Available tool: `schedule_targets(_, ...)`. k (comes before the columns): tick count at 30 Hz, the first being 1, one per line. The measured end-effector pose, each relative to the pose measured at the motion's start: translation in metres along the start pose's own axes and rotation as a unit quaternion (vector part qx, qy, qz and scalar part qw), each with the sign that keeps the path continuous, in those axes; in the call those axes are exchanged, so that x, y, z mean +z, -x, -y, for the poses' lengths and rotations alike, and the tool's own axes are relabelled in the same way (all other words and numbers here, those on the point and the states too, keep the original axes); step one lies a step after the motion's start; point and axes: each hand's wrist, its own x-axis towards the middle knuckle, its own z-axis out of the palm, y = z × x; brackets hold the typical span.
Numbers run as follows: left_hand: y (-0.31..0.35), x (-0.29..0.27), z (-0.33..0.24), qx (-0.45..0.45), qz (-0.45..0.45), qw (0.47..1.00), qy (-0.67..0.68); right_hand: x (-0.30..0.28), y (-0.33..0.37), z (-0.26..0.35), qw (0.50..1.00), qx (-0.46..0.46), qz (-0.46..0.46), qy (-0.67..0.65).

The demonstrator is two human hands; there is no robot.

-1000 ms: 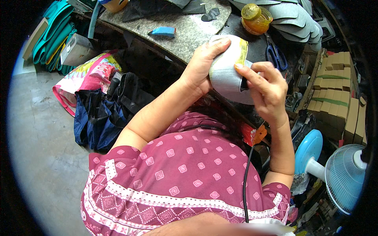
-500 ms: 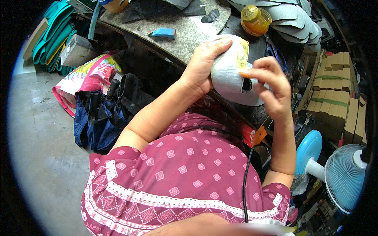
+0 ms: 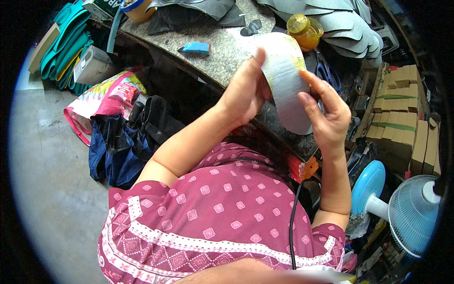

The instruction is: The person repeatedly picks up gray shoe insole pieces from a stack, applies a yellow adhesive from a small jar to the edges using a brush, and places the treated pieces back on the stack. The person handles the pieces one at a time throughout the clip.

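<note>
**Both hands on a grey sole-shaped sheet above the workbench**

Nearest the camera is the person's torso in a maroon patterned top (image 3: 208, 222), with a black cord (image 3: 293, 222) running down its right side. Both forearms rise from it toward the bench.

The left hand (image 3: 243, 92) grips the left edge of a grey sole-shaped sheet (image 3: 286, 80): the thumb lies up along the face and the other fingers are curled behind it, out of sight. The right hand (image 3: 326, 111) meets the sheet's right edge with loosely spread fingers, the forefinger stretched up along the edge where a yellowish film shows, and the thumb pressed on the lower part of the face. The sheet stands nearly upright in the air, just above the near edge of the stone-topped bench (image 3: 222, 52), between the two hands.

To handle this well, I would judge that the left hand should keep a firm pinch while the right fingertips work along the edge, touching the yellowish rim as little as possible, since it may be tacky.

On the floor at the left lie a dark blue bag (image 3: 118, 151) and a pink printed sack (image 3: 101, 102). At the near right stands a pale blue fan (image 3: 402, 208), with stacked cardboard boxes (image 3: 402, 118) beyond it. On the bench farther off are a small blue block (image 3: 196, 48), a yellow-lidded jar (image 3: 305, 31) and a fanned pile of grey cut pieces (image 3: 340, 23).
</note>
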Motion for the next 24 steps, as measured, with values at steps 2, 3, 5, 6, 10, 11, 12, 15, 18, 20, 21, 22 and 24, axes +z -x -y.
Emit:
schedule_targets(2, 0.009, 0.005, 0.002, 0.056, 0.028, 0.966, -0.250, -0.003, -0.006, 0.000, 0.999, 0.015, 0.024, -0.017)
schedule_targets(3, 0.012, 0.005, -0.001, 0.028, 0.036, 0.969, -0.243, -0.002, -0.011, -0.001, 1.000, -0.006, 0.029, -0.002)
schedule_targets(5, 0.016, 0.007, -0.004, 0.012, 0.047, 0.973, -0.224, -0.004, -0.017, -0.003, 0.997, -0.044, 0.042, 0.037)
schedule_targets(6, 0.016, 0.008, -0.005, 0.024, 0.051, 0.976, -0.211, -0.005, -0.020, -0.004, 0.996, -0.065, 0.048, 0.022)
schedule_targets(10, 0.012, 0.011, -0.021, 0.055, 0.042, 0.991, -0.118, -0.020, -0.027, -0.002, 0.982, -0.147, 0.106, 0.060)
schedule_targets(11, 0.011, 0.011, -0.027, 0.053, 0.024, 0.992, -0.110, -0.026, -0.031, -0.003, 0.977, -0.158, 0.106, 0.093)
schedule_targets(12, 0.012, 0.011, -0.032, 0.052, 0.010, 0.993, -0.106, -0.035, -0.036, -0.005, 0.969, -0.157, 0.124, 0.145)
schedule_targets(15, 0.019, 0.007, -0.050, 0.032, 0.103, 0.992, -0.071, -0.059, -0.070, -0.024, 0.960, -0.132, 0.033, 0.244)
schedule_targets(18, 0.021, 0.006, -0.046, -0.007, 0.071, 0.997, -0.032, -0.070, -0.101, -0.057, 0.844, -0.099, 0.023, 0.527)
schedule_targets(20, 0.020, 0.007, -0.041, -0.031, 0.078, 0.996, -0.037, -0.067, -0.119, -0.080, 0.800, -0.166, 0.028, 0.576)
schedule_targets(21, 0.017, 0.008, -0.039, -0.038, 0.085, 0.991, -0.093, -0.066, -0.126, -0.090, 0.778, -0.174, 0.036, 0.602)
schedule_targets(22, 0.015, 0.009, -0.037, -0.050, 0.063, 0.982, -0.170, -0.063, -0.131, -0.097, 0.765, -0.188, 0.042, 0.615)
schedule_targets(24, 0.017, 0.011, -0.032, -0.064, 0.055, 0.977, -0.194, -0.056, -0.138, -0.107, 0.744, -0.203, 0.048, 0.634)
